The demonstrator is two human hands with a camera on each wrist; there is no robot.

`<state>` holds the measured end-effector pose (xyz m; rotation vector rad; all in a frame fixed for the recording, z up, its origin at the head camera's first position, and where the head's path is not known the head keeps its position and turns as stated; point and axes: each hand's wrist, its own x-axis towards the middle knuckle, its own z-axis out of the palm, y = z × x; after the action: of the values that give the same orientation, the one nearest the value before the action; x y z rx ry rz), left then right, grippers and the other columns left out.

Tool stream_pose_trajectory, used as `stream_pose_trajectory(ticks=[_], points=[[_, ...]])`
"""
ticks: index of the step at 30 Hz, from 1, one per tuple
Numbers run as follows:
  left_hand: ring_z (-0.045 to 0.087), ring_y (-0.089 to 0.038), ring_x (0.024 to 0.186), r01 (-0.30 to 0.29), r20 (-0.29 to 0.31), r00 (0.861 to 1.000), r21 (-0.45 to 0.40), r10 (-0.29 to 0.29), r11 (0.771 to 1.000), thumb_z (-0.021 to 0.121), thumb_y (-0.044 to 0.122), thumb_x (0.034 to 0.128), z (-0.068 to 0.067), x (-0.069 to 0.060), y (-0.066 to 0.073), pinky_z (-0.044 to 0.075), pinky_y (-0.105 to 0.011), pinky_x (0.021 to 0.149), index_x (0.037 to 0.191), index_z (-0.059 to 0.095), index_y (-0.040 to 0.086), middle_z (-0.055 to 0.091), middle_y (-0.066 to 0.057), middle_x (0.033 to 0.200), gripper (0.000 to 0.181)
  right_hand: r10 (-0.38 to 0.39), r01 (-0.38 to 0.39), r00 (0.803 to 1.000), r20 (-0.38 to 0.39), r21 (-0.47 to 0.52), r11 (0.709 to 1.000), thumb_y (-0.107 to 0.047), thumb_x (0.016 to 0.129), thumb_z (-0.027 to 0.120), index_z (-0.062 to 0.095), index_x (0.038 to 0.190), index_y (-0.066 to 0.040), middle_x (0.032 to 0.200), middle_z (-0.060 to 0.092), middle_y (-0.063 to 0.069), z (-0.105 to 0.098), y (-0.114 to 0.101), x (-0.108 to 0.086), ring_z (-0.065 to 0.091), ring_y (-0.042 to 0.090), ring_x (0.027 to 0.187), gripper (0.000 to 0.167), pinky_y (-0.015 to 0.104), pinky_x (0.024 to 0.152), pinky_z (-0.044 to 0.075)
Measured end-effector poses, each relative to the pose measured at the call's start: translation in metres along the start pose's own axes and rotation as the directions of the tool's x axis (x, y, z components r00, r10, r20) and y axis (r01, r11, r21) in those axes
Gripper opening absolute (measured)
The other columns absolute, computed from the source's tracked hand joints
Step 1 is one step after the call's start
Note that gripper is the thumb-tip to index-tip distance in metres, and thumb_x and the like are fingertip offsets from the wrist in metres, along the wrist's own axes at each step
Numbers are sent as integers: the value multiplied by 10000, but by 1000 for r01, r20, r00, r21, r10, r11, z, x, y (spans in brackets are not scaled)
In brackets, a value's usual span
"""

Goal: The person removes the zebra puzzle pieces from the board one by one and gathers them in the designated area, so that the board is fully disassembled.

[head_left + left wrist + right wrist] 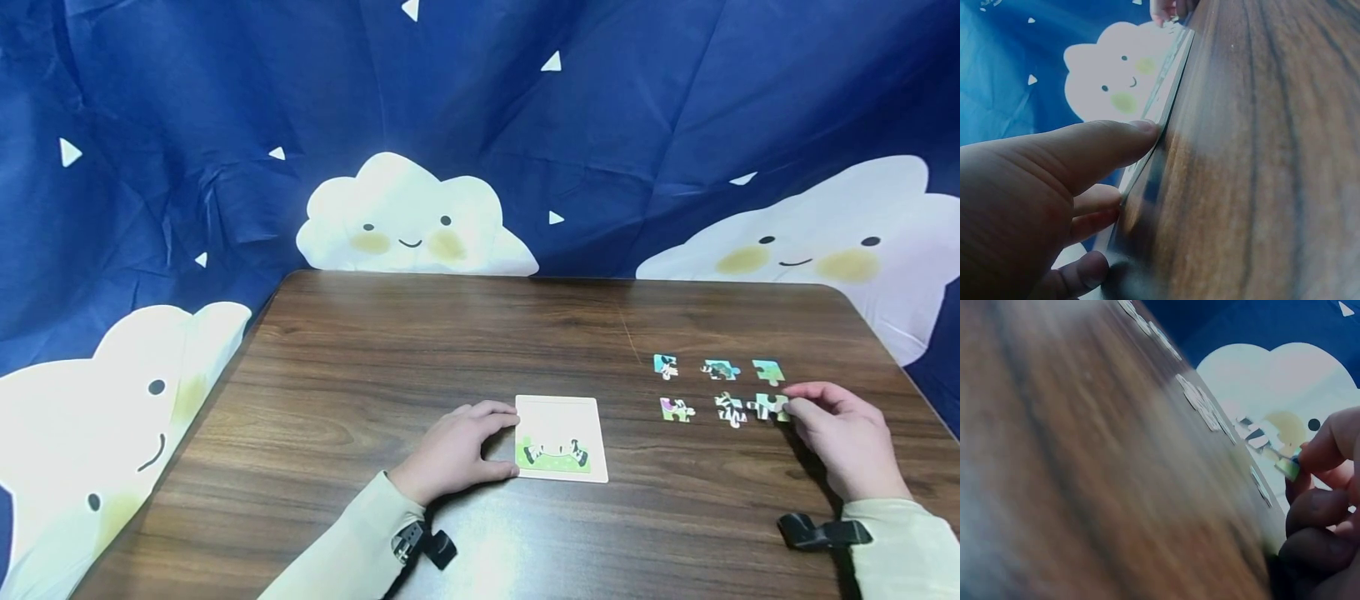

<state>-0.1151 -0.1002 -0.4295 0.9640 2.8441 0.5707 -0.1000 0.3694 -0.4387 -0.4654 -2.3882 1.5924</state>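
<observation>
The left hand rests at the left side of a square white puzzle board, thumb and fingers spread along its edge. Printed on the board's lower part are a green strip and black-and-white feet. In the left wrist view, the thumb touches the thin board. Between thumb and forefinger, the right hand pinches a green puzzle piece with black-and-white stripes. The right wrist view has this piece raised off the table. Close by lie a striped piece and a green-and-pink piece.
Farther back on the brown wooden table lie a blue piece, a blue-green piece and a green-blue piece. A blue curtain with white clouds hangs behind the table. Black straps circle both wrists.
</observation>
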Motion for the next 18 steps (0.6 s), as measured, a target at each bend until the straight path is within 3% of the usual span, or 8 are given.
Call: stream_pose_trajectory(ticks=[5, 11, 18], points=[[545, -192, 1259, 2, -1, 1000, -5, -2, 1000, 769, 508, 814, 1, 0, -1, 447, -408, 1035, 1400, 601, 208, 541, 93, 1437, 679, 29, -31, 999, -32, -80, 996, -64, 927, 590, 652, 840, -282, 723, 558, -192, -4, 3, 3, 474, 41, 581, 243, 197, 472, 400], [552, -186, 1247, 1, -3, 1000, -2, -1, 1000, 768, 509, 812, 0, 1, -1, 454, -407, 1027, 1396, 604, 211, 546, 99, 1428, 676, 26, -26, 1000, -6, -115, 993, -104, 938, 614, 646, 848, -320, 722, 557, -216, -11, 5, 6, 473, 38, 598, 236, 198, 494, 394], [552, -183, 1246, -2, 0, 1000, -5, 2, 1000, 768, 505, 813, 1, 1, -2, 455, -400, 1026, 1391, 607, 207, 545, 101, 1428, 670, 31, -30, 1000, -2, -188, 982, -139, 949, 605, 649, 885, -277, 742, 547, -231, -12, 7, 7, 479, 38, 638, 158, 203, 526, 408]])
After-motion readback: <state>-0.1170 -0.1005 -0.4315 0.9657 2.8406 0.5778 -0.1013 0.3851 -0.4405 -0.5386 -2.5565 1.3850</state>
